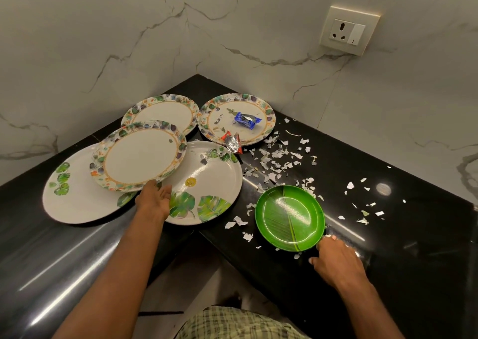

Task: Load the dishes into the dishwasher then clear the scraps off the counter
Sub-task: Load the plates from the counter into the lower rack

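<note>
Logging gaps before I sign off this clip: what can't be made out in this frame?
- Dishwasher: nowhere in the head view, so loading progress is unknown.
- Left hand: fingertips hidden under the floral plate; grip unclear.
- Right hand: its own back hides the fingers at the green plate.
- Wrappers: print too small to read.
- Large leaf plate: partly covered by the floral plate.

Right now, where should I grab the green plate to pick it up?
Grab the green plate by its near right rim, coming from the front right, where the right hand already touches it. The rim curves up off the black counter, so fingers could probably slip under there. Its far side is crowded with paper scraps, and the plate itself looks empty, so tilting it should spill nothing.
</note>
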Motion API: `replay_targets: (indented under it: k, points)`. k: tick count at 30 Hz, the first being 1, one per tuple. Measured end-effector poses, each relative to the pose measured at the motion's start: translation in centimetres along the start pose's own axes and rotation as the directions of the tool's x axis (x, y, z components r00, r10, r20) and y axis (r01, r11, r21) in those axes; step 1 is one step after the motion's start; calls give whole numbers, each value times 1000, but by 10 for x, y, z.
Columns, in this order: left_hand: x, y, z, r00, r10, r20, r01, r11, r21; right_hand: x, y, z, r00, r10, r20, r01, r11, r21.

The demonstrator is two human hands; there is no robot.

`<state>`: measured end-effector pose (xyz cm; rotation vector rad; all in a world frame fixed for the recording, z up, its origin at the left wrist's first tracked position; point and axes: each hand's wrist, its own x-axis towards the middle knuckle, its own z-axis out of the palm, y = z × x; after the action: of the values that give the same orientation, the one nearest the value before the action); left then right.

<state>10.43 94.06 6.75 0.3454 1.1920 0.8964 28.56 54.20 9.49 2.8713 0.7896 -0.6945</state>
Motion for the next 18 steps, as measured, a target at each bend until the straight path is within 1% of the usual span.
replay_targets:
  k: [5,8,13,18]
  points:
    - [7,-2,10,996,-86,21,87,992,-87,-1,-1,0,1000,6,-8,-6,1000,8]
    - [17,-2,13,995,-98,13,99,988,-116,-1,0,1,1000,9,-6,-9,1000,22]
    - [29,3,20,993,-114,-42,105,979,-177,0,2,5,1000,7,-2,-7,999,37]
    - [29,2,30,991,-133,-14,126,963,-237,4,4,8,1000,5,-13,-5,1000,29]
